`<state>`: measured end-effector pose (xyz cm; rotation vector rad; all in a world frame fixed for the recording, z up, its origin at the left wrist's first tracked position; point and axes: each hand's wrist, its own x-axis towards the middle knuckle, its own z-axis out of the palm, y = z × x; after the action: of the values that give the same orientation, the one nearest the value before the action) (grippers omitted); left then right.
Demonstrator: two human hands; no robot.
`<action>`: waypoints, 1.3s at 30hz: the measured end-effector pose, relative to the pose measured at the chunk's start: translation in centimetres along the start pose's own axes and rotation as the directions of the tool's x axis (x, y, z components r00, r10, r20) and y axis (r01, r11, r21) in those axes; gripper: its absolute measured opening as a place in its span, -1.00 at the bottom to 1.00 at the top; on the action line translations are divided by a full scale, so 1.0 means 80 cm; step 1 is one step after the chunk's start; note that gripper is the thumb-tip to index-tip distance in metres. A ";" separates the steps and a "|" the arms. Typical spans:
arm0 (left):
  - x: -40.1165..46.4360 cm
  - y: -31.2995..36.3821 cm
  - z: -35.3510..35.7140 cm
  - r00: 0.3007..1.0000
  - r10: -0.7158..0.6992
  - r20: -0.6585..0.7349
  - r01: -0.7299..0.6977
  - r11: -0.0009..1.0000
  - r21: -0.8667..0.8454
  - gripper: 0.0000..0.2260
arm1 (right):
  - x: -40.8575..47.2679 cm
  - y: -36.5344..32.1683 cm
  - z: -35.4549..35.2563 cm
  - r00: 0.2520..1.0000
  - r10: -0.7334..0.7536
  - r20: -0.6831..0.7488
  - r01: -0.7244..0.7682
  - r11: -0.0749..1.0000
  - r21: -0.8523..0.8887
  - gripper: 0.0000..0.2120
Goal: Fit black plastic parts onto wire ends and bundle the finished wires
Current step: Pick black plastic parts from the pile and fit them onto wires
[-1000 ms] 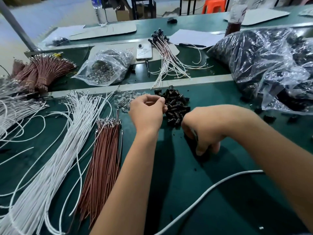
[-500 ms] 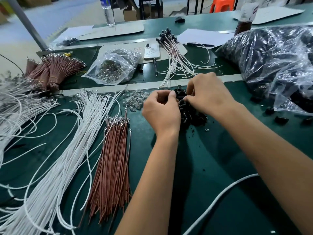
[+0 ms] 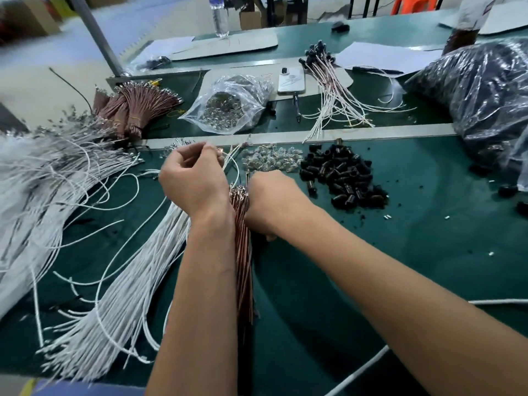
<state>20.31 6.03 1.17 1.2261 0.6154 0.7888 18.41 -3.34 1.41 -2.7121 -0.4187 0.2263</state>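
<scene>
A pile of black plastic parts (image 3: 343, 178) lies on the green table, right of both hands. My left hand (image 3: 194, 178) is raised over the fanned white wires (image 3: 128, 281), and its curled fingers pinch white wire ends near its fingertips. Beside it, my right hand (image 3: 271, 204) is knuckles-up against the top end of the loose brown wire bundle (image 3: 243, 267). Its fingers curl into those wires, and the fingertips are hidden. Finished wires with black ends (image 3: 328, 81) lie spread on the far section.
Small clear parts (image 3: 271, 158) sit just beyond my hands. Behind a metal strip (image 3: 371, 132) are a bag of metal pieces (image 3: 228, 104), a phone (image 3: 291, 81) and tied brown bundles (image 3: 137, 110). A big bag of black parts (image 3: 485, 95) fills the right. A white cable (image 3: 357, 367) crosses near me.
Both hands left the black parts pile and moved left. The left hand now pinches white wire ends; the right hand dropped onto the brown bundle. The view also shifted.
</scene>
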 end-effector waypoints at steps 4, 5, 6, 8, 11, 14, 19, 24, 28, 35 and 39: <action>0.001 0.002 -0.005 1.000 -0.019 0.006 0.019 1.000 -0.022 -0.88 | 0.008 -0.008 0.003 0.999 0.028 0.019 -0.027 0.997 -0.067 -0.70; 0.001 0.002 -0.006 1.000 -0.019 0.012 0.019 1.000 -0.019 -0.88 | 0.011 -0.008 0.004 0.999 0.030 0.024 -0.028 0.995 -0.092 -0.70; 0.000 0.003 -0.006 1.000 -0.018 0.015 0.019 1.000 -0.017 -0.88 | 0.012 -0.007 0.005 0.999 0.034 0.025 -0.031 0.993 -0.117 -0.70; -0.002 0.004 -0.008 0.999 -0.023 0.023 0.023 1.000 -0.006 -0.86 | 0.013 -0.001 0.003 0.998 0.051 0.033 -0.046 0.989 -0.138 -0.70; -0.006 0.004 -0.010 0.991 -0.064 0.116 0.057 0.996 0.068 -0.85 | 0.015 0.023 -0.014 0.994 0.071 0.078 -0.072 0.997 0.012 -0.72; -0.028 -0.001 -0.004 0.912 -0.128 0.389 0.022 0.964 0.266 -0.89 | 0.021 0.061 -0.037 0.988 0.153 0.018 -0.136 0.809 0.572 -0.76; -0.085 -0.010 0.025 0.598 -0.339 0.726 0.204 0.941 0.271 -0.95 | 0.014 0.129 -0.081 0.880 0.363 -0.305 0.100 0.488 0.867 -0.85; -0.116 -0.021 0.056 0.406 -0.419 0.812 0.098 0.903 0.417 -0.96 | -0.002 0.179 -0.098 0.803 0.465 -0.373 0.189 0.396 0.899 -0.89; -0.118 -0.029 0.069 0.430 -0.369 0.824 0.096 0.926 0.365 -0.92 | -0.013 0.194 -0.093 0.851 0.401 -0.339 0.182 0.381 0.907 -0.89; -0.102 -0.054 0.071 0.578 -0.091 0.811 -0.171 0.958 0.229 -0.93 | -0.042 0.195 -0.042 0.939 0.258 -0.225 0.108 0.400 0.910 -0.84; -0.098 -0.065 0.066 0.549 -0.008 0.836 -0.272 0.944 0.188 -0.94 | -0.048 0.193 -0.030 0.906 0.263 -0.332 0.197 0.432 0.880 -0.93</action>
<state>20.75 -4.06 -2.62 1.7636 -0.1801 0.1402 19.27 -19.00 -2.11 -1.5763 -0.0404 -0.1326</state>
